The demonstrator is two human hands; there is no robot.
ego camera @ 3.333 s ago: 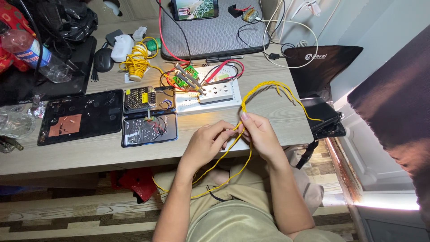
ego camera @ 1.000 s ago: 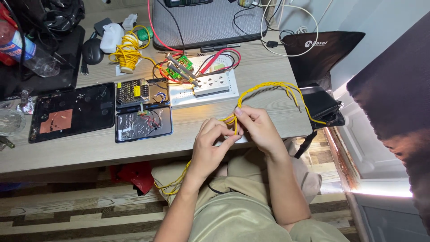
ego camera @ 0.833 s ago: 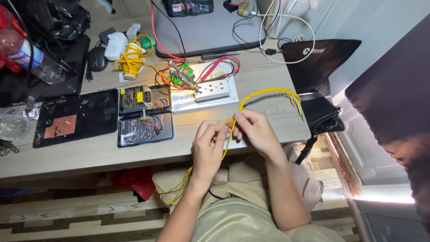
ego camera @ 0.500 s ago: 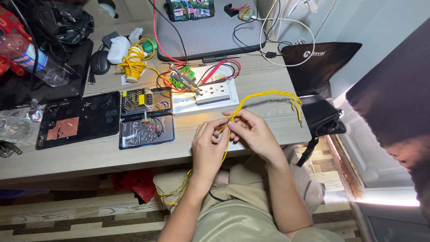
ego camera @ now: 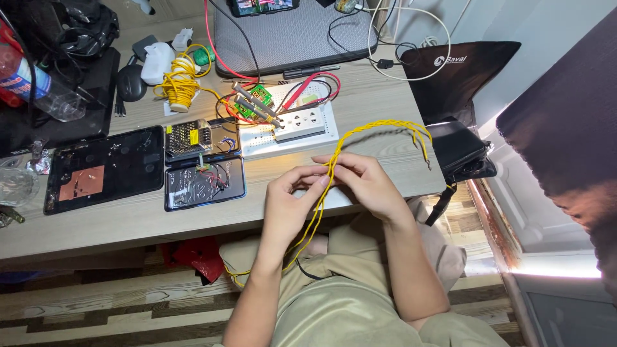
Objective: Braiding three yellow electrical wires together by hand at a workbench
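My left hand (ego camera: pixel 289 209) and my right hand (ego camera: pixel 363 183) meet over the front edge of the wooden desk (ego camera: pixel 128 222), both pinching a bundle of yellow wires (ego camera: pixel 376 126). Beyond my fingers the wires are twisted into a braid that arcs up and right, ending in loose tips near the desk's right edge. Below my hands the untwisted strands hang down across my lap to a loose tangle by my left knee.
A white power strip board (ego camera: pixel 295 125) with red wires lies just behind my hands. Left of it sit a metal power supply (ego camera: pixel 187 135), a small dark tray (ego camera: pixel 204 183) and a black tablet (ego camera: pixel 103 170). A yellow wire coil (ego camera: pixel 177 80), a grey laptop (ego camera: pixel 289 32) and a black bag (ego camera: pixel 459 154) surround them.
My hands have shifted slightly along the wires while staying together. The braided arc has stretched further right.
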